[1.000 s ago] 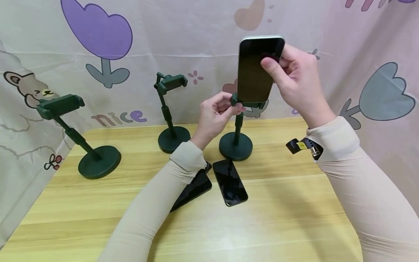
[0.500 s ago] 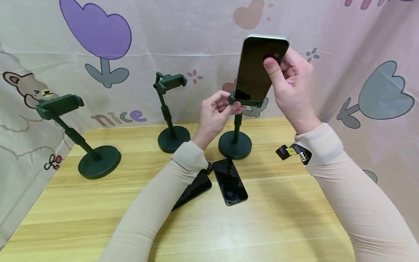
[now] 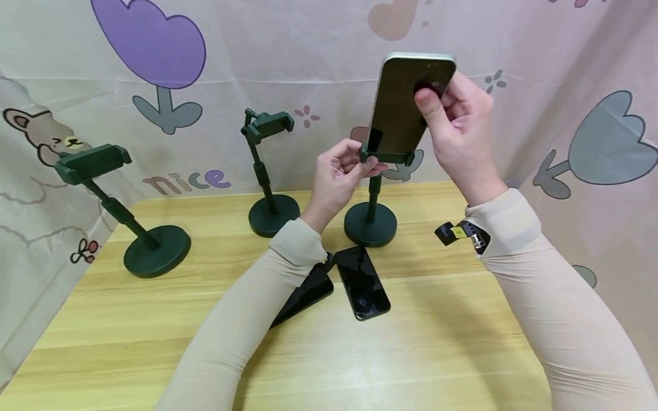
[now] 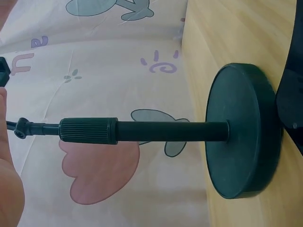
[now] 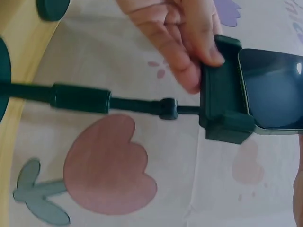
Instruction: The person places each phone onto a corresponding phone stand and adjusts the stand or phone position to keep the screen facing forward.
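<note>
My right hand (image 3: 465, 134) holds a smartphone (image 3: 398, 105) upright, its thumb on the dark screen and its fingers behind. The phone's lower edge sits at the clamp (image 3: 393, 157) of a dark green phone stand (image 3: 371, 224). At the clamp's left end, the thumb and fingers of my left hand (image 3: 336, 180) pinch it. The right wrist view shows the phone (image 5: 274, 92) beside the inner face of the clamp (image 5: 222, 90), with a thumb pressing there; whether it is seated between the jaws I cannot tell. The left wrist view shows the stand's pole (image 4: 170, 131).
Two more green phone stands, one at mid-back (image 3: 272, 214) and one at far left (image 3: 156, 251), hold no phones. One black phone (image 3: 362, 285) lies on the wooden table (image 3: 411, 354); another dark phone (image 3: 308, 294) is partly under my left forearm. A printed curtain (image 3: 329, 68) hangs behind.
My right hand and forearm have shifted slightly left, and the phone's top now leans more to the right. Its lower edge has come to the clamp. My left hand keeps its pinch.
</note>
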`<state>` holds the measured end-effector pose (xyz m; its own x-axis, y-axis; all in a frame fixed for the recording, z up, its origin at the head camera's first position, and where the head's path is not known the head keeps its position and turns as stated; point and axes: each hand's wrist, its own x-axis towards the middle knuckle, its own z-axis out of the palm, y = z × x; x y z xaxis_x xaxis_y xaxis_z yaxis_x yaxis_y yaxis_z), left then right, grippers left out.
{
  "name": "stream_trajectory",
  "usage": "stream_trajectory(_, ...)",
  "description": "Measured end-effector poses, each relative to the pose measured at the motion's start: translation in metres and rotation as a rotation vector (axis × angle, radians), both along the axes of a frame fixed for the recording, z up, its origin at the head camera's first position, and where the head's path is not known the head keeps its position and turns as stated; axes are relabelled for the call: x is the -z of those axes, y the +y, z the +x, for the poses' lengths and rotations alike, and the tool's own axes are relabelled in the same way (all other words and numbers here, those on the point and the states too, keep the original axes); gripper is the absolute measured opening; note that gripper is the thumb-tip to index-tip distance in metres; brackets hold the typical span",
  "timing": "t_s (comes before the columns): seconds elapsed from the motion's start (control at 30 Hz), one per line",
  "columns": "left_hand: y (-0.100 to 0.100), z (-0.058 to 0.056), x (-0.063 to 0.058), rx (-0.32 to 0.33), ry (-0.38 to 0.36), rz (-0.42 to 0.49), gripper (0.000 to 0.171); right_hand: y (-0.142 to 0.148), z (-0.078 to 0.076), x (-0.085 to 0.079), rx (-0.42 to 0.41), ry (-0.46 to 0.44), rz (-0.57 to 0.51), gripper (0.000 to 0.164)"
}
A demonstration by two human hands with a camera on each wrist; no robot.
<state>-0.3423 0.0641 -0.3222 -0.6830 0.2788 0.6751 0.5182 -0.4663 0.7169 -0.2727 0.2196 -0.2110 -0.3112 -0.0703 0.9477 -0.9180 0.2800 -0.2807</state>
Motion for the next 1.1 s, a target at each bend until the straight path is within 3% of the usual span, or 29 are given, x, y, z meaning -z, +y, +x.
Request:
stream_trajectory(0.13, 0.004, 0.000, 0.000, 0.011, -0.032, 0.018, 0.014, 0.002, 0.001, 0.004, 0.050, 0.010, -0.016, 0.015)
stream_trajectory(0.3, 0.003, -0.002, 0.001, 0.015, -0.032, 0.037, 0.013, -0.004, -0.003, 0.008, 0.022, -0.019, -0.158, 0.011)
stream_trajectory(0.53, 0.003, -0.003, 0.003, 0.022, -0.015, 0.037, 0.013, -0.005, -0.003, 0.012, 0.028, -0.025, -0.206, 0.013)
stream_trajectory(0.7, 0.003, -0.003, 0.002, 0.013, -0.028, 0.036, 0.013, -0.005, -0.003, 0.014, 0.013, -0.035, -0.228, 0.013)
stream_trajectory(0.83, 0.003, -0.002, 0.003, 0.023, -0.015, 0.043, 0.013, -0.003, -0.004, 0.017, -0.018, -0.046, -0.251, 0.025)
stream_trajectory(1.1, 0.003, -0.004, 0.004, 0.019, -0.007, 0.053, 0.012, -0.003, -0.003, 0.014, -0.036, -0.035, -0.214, 0.027)
